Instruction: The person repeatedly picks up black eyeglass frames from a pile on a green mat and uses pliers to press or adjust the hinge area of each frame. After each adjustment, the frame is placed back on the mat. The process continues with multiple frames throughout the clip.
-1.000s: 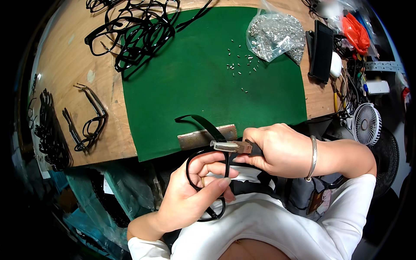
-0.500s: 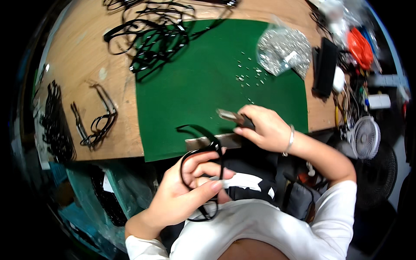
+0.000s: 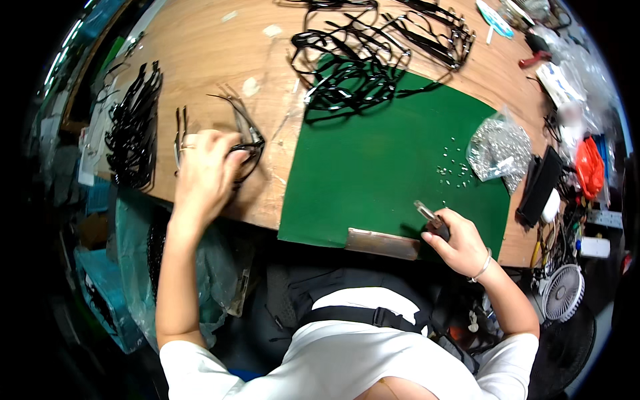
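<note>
At the left of the bench, my left hand [image 3: 205,175] reaches down with curled fingers around a black eyeglass frame [image 3: 255,140]. Its fingertips are partly hidden, and slim temples stick out past the hand. My right hand [image 3: 460,241] grips a pair of pliers [image 3: 427,212] with dark handles and metal jaws over the green mat [image 3: 373,167]. Small silver pieces [image 3: 455,172] lie scattered on the mat beyond the pliers. Beside them rests a clear plastic bag [image 3: 497,150] full of similar silver pieces.
A tangled heap of black eyeglass frames [image 3: 353,73] covers the mat's far left corner. More frames [image 3: 133,133] are stacked at the bench's left edge. A metal strip [image 3: 383,244] lines the mat's front edge. Black case [image 3: 541,187] and small fan [image 3: 563,292] stand right.
My left hand has carried the eyeglass frame from in front of my body to the frames at the left. My right hand still holds the pliers. The view has shifted left.
</note>
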